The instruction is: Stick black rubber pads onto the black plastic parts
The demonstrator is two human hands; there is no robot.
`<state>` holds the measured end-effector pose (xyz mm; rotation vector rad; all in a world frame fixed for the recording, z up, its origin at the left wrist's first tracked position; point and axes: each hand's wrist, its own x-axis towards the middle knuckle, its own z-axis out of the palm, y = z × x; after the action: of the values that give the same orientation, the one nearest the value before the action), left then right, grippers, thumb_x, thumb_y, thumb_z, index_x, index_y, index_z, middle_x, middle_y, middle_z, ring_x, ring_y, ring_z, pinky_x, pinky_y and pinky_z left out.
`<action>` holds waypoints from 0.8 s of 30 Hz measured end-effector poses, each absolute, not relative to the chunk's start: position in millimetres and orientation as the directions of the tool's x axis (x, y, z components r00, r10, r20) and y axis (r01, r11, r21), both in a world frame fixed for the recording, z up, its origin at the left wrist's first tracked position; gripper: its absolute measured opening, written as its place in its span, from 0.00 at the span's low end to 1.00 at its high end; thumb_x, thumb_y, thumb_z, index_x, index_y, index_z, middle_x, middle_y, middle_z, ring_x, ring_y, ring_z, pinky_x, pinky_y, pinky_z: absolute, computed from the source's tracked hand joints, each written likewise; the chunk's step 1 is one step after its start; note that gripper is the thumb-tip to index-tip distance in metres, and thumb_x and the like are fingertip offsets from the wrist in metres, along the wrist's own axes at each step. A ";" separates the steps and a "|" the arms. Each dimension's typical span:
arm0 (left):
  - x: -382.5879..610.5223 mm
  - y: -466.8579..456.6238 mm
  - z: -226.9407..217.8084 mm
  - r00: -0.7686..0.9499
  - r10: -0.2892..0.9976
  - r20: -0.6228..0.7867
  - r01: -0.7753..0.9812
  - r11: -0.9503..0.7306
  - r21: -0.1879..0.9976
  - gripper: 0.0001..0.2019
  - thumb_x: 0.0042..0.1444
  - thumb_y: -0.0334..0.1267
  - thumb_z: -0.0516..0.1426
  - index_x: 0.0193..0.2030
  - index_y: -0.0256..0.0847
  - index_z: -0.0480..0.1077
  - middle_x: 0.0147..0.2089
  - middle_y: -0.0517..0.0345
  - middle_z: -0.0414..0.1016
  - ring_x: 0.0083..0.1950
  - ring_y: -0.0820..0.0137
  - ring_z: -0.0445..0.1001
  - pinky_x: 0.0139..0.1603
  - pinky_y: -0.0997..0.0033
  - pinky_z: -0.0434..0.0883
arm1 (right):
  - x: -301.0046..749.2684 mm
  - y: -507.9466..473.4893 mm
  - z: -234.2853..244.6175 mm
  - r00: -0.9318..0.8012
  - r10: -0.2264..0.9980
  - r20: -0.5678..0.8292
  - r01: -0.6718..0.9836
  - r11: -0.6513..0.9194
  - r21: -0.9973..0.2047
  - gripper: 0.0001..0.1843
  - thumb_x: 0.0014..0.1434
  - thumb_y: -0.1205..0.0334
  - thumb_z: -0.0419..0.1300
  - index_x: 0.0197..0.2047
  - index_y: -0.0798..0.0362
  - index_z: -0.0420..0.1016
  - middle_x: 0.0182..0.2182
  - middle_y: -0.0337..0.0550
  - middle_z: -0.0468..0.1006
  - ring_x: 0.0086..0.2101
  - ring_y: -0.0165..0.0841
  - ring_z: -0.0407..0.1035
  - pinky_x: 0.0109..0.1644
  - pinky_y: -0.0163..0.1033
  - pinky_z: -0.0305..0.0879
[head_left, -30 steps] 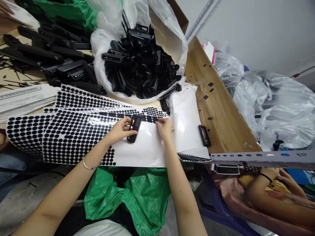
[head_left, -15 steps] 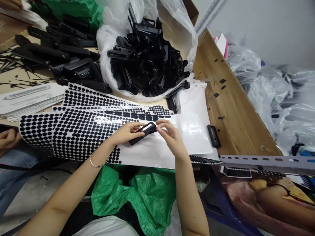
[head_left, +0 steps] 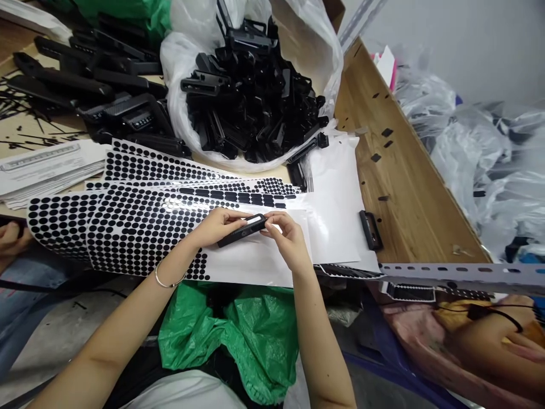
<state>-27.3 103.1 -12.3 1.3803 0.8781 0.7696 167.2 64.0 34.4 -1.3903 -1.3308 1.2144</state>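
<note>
My left hand (head_left: 216,227) is closed around the middle of a long black plastic part (head_left: 240,232), which has a white slot or surface showing on top. At the part's right end, the fingertips of my right hand (head_left: 286,234) pinch together against it; whether a small sticker lies between them is too small to tell. The part is held just above white sheets. Several sheets of round black stickers (head_left: 140,227) spread beneath and left of my left hand, some spots on them bare. Behind them lies a strip sheet of oblong black stickers (head_left: 238,197).
A clear plastic bag (head_left: 181,122) full of black plastic parts (head_left: 255,96) stands behind the sheets. More black parts lie left, near a paper stack (head_left: 55,167). A wooden board (head_left: 409,187) slopes at right, with one black part (head_left: 371,230) beside it. Other people's arms show at both edges.
The black part has turned, its side now facing me more and lying flatter. My right fingers have closed in on its right end. The whole view has shifted slightly.
</note>
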 end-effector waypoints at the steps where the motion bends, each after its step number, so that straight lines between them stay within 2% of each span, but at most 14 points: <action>1: -27.3 103.3 -12.5 0.489 0.870 -0.069 0.050 0.051 0.997 0.19 0.56 0.43 0.58 0.51 0.38 0.77 0.47 0.49 0.82 0.45 0.59 0.80 0.44 0.64 0.73 | 166.1 63.1 33.8 -0.022 0.996 -0.087 0.176 -0.082 -0.981 0.14 0.54 0.48 0.66 0.29 0.51 0.74 0.44 0.44 0.69 0.49 0.39 0.67 0.47 0.47 0.78; 10: -27.7 104.3 -14.7 0.500 0.865 -0.023 0.047 0.000 0.999 0.17 0.58 0.41 0.57 0.52 0.39 0.77 0.47 0.50 0.82 0.45 0.61 0.80 0.47 0.64 0.73 | 163.7 55.6 37.0 -0.020 0.991 -0.132 0.088 -0.130 -0.988 0.14 0.56 0.49 0.64 0.30 0.51 0.73 0.47 0.43 0.69 0.51 0.39 0.67 0.50 0.48 0.77; 19: -27.8 103.8 -10.5 0.505 0.862 -0.033 0.095 -0.018 0.995 0.17 0.58 0.41 0.57 0.50 0.39 0.78 0.45 0.50 0.83 0.42 0.61 0.80 0.43 0.65 0.73 | 159.5 54.7 33.0 0.025 0.995 -0.093 0.166 -0.095 -0.982 0.13 0.55 0.49 0.65 0.30 0.50 0.74 0.47 0.44 0.68 0.51 0.40 0.66 0.49 0.47 0.78; 24: -27.4 104.5 -11.7 0.505 0.862 -0.027 0.086 -0.019 0.996 0.17 0.57 0.41 0.57 0.50 0.39 0.78 0.47 0.50 0.82 0.44 0.62 0.80 0.45 0.65 0.73 | 158.4 54.9 30.7 0.031 0.997 -0.070 0.199 -0.074 -0.977 0.13 0.56 0.49 0.64 0.30 0.50 0.73 0.46 0.45 0.68 0.51 0.40 0.66 0.47 0.47 0.78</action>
<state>-27.4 104.5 -11.7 1.4742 0.8696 0.7625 158.4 54.9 30.7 -1.4230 -1.3029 1.1424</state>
